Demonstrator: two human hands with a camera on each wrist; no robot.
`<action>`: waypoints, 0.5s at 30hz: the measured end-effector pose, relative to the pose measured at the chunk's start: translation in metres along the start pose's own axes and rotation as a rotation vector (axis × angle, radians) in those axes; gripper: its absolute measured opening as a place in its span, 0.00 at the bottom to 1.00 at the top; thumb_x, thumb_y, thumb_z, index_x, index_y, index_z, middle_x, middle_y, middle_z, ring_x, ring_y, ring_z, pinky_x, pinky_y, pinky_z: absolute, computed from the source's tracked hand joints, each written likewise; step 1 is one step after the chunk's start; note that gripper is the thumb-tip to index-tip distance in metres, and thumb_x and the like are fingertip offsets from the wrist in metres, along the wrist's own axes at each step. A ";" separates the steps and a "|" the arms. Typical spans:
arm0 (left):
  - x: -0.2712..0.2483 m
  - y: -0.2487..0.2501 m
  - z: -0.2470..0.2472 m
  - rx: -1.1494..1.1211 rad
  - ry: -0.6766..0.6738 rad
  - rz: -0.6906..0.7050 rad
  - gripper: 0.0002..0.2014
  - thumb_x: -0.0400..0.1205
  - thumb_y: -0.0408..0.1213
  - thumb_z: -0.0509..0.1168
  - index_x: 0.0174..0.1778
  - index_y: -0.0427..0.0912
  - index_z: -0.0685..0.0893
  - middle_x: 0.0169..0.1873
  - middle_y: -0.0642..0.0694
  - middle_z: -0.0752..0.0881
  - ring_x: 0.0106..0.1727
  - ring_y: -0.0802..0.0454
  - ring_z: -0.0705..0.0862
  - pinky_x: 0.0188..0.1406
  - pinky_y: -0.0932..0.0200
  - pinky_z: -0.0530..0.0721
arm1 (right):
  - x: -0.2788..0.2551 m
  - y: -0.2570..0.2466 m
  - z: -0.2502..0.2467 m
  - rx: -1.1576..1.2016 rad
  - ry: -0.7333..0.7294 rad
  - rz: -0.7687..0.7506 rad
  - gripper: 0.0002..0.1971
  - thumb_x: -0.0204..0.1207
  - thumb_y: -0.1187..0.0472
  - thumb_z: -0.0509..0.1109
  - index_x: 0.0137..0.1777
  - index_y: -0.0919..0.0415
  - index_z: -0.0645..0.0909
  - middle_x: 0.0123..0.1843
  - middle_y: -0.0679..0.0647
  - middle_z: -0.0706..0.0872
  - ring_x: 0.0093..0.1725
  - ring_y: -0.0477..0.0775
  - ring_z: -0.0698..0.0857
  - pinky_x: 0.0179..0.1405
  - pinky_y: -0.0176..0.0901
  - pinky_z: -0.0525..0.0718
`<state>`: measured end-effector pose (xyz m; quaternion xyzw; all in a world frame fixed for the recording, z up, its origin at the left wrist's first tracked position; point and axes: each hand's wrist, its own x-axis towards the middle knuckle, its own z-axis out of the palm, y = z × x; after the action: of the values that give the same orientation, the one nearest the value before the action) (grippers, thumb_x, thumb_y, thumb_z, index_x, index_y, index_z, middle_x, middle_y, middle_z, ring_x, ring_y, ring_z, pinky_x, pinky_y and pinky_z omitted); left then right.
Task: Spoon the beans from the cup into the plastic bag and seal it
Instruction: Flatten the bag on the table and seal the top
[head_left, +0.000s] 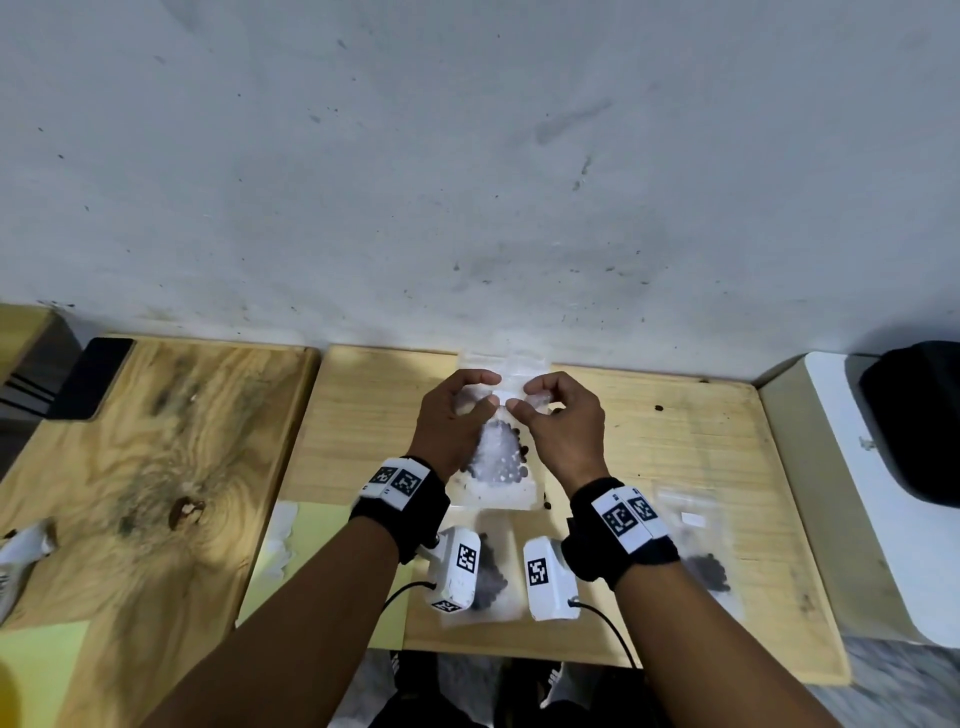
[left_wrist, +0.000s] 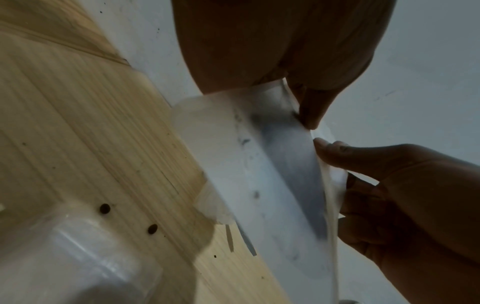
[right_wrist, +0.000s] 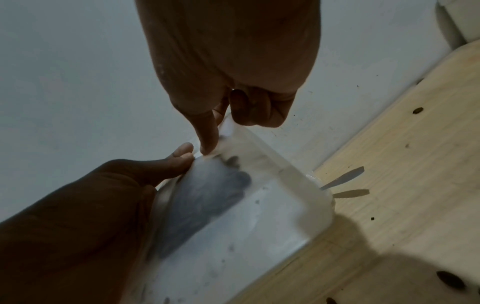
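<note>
We are holding the plastic bag (head_left: 500, 457) upright over the wooden table (head_left: 675, 441), beans (head_left: 506, 460) pooled low inside. Our left hand (head_left: 451, 415) and right hand (head_left: 558, 418) are both pinching its top strip, fingertips nearly meeting at the middle. The strip is running left to right, so we are probably pressing outward next.
</note>
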<state>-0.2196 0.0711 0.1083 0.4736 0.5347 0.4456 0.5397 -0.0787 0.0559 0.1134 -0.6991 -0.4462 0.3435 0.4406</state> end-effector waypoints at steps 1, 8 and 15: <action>0.000 -0.001 0.000 -0.001 -0.002 -0.003 0.08 0.79 0.29 0.68 0.50 0.44 0.87 0.41 0.53 0.85 0.40 0.57 0.81 0.38 0.60 0.80 | 0.000 0.000 0.000 -0.002 -0.011 0.000 0.11 0.66 0.60 0.84 0.40 0.47 0.83 0.41 0.43 0.87 0.42 0.44 0.84 0.45 0.43 0.81; -0.001 -0.003 -0.005 -0.029 -0.002 -0.044 0.08 0.77 0.35 0.69 0.47 0.53 0.87 0.43 0.48 0.84 0.40 0.48 0.80 0.29 0.58 0.76 | 0.000 -0.001 0.002 0.002 -0.038 0.000 0.12 0.65 0.59 0.85 0.40 0.46 0.84 0.43 0.46 0.88 0.39 0.45 0.82 0.43 0.41 0.80; 0.000 0.002 -0.007 -0.054 0.009 -0.077 0.08 0.79 0.30 0.69 0.50 0.45 0.88 0.36 0.50 0.84 0.32 0.53 0.79 0.22 0.64 0.74 | 0.000 0.000 0.006 0.049 0.027 0.001 0.11 0.66 0.58 0.84 0.39 0.48 0.84 0.43 0.52 0.88 0.40 0.50 0.83 0.46 0.50 0.83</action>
<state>-0.2263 0.0717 0.1100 0.4361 0.5426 0.4408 0.5667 -0.0841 0.0583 0.1110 -0.6930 -0.4311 0.3450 0.4636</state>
